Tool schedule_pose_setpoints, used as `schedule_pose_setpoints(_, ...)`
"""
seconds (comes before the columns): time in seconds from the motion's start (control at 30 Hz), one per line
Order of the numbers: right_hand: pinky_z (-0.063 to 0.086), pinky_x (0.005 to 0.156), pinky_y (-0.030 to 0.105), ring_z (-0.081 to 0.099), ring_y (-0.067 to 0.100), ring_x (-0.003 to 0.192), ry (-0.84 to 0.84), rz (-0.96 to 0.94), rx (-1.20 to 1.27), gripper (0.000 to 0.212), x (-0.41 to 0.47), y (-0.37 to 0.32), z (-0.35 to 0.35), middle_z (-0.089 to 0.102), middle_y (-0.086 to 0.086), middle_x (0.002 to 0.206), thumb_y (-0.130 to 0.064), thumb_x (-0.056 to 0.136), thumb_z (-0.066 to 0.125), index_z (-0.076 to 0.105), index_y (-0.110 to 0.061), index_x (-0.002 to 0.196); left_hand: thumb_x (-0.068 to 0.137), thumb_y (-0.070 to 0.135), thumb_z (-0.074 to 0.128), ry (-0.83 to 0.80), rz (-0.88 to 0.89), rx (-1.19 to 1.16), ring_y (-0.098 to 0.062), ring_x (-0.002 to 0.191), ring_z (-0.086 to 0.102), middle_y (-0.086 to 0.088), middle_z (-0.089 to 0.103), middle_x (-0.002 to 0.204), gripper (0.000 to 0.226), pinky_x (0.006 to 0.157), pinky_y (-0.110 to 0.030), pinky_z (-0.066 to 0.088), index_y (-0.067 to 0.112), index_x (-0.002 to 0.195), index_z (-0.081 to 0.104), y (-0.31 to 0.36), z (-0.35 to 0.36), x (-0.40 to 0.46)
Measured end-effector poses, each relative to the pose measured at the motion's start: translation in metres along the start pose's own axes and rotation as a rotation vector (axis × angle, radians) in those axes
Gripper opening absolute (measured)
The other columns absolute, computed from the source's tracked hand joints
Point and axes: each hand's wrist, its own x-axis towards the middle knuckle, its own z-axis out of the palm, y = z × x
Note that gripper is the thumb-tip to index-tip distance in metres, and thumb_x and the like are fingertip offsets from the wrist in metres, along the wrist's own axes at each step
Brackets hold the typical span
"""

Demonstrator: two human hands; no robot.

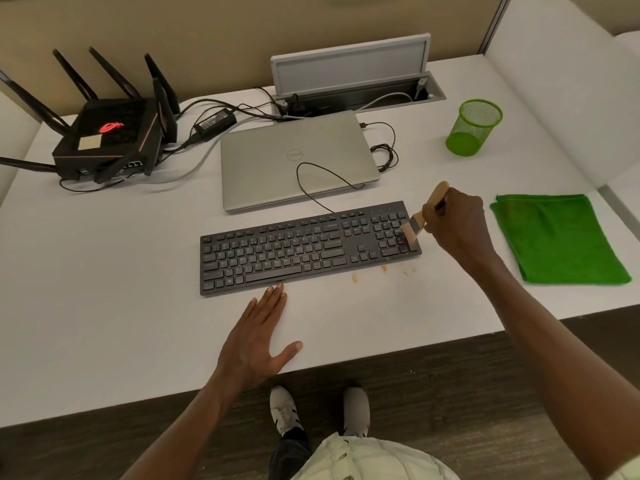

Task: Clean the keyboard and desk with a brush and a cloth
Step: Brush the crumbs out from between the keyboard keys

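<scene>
Right hand (455, 223) grips brush (420, 218), bristles on the number pad of the keyboard (310, 247), angled to flick crumbs (354, 278) onto the desk (104, 306). Left hand (258, 334) lies flat, fingers straight, fingertips at the keyboard's front edge, probably steadying it. Cloth (557, 237) waits folded, right.

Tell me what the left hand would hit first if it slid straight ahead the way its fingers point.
The left hand lies flat on the desk, fingers aimed at the black keyboard. It would meet the keyboard's front edge near the space bar first; the fingertips look already at or almost touching that edge, though the exact gap is unclear.
</scene>
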Motion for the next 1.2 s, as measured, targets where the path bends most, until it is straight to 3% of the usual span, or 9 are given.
schedule_pose_setpoints(0.27,0.053,0.057,0.046,0.060,0.031,0.058,-0.133,0.030,-0.151,0.015,-0.012,0.016,-0.004,0.064,0.011,0.060,-0.012,0.080,0.057,0.056,-0.003,0.068,0.095,0.077,0.029,0.005,0.001,-0.002,-0.010,0.158,-0.002,0.002,-0.001,0.172,0.095,0.127,-0.033,0.002,0.014,0.163,0.010,0.000,0.000,0.000)
schedule_pose_setpoints(0.5,0.043,0.056,0.033,0.058,0.022,0.063,0.049,0.057,0.043,0.016,0.004,0.014,-0.003,0.067,0.006,0.073,-0.018,0.091,0.054,0.061,-0.005,0.083,0.096,0.077,0.031,-0.004,-0.005,0.010,-0.011,0.158,-0.002,0.002,-0.002,0.172,0.094,0.127,-0.034,0.002,0.015,0.163,0.009,0.000,0.000,0.000)
schedule_pose_setpoints(0.7,0.048,0.057,0.034,0.060,0.024,0.062,-0.046,0.078,0.002,0.015,-0.014,0.020,-0.004,0.066,0.003,0.068,-0.012,0.089,0.054,0.060,-0.003,0.079,0.096,0.076,0.032,-0.002,0.001,0.004,-0.012,0.158,-0.001,0.001,-0.001,0.172,0.094,0.127,-0.035,0.003,0.015,0.163,0.009,-0.001,0.001,0.000)
schedule_pose_setpoints(0.87,0.052,0.059,0.043,0.061,0.030,0.064,-0.104,0.016,-0.056,0.013,-0.018,0.026,-0.023,0.067,0.003,0.067,-0.007,0.087,0.054,0.061,-0.003,0.078,0.096,0.075,0.032,0.008,0.006,0.005,-0.012,0.158,0.000,0.001,-0.001,0.172,0.093,0.127,-0.035,0.004,0.014,0.163,0.010,-0.001,0.001,0.000)
schedule_pose_setpoints(1.03,0.032,0.049,0.020,0.050,0.008,0.052,-0.065,-0.046,0.071,0.017,-0.017,0.005,-0.017,0.057,-0.010,0.061,-0.005,0.090,0.047,0.057,-0.009,0.076,0.096,0.075,0.034,0.003,0.003,0.002,-0.013,0.158,0.002,0.000,0.001,0.172,0.093,0.127,-0.035,0.004,0.013,0.163,0.012,0.000,0.000,0.000)
schedule_pose_setpoints(1.2,0.035,0.052,0.031,0.054,0.026,0.057,-0.111,-0.123,-0.054,0.017,-0.031,0.007,-0.018,0.061,0.001,0.063,0.001,0.087,0.048,0.060,-0.006,0.078,0.096,0.076,0.032,-0.001,-0.003,0.005,-0.012,0.158,0.000,0.001,0.000,0.172,0.094,0.127,-0.036,0.005,0.014,0.163,0.010,0.000,0.000,0.000)
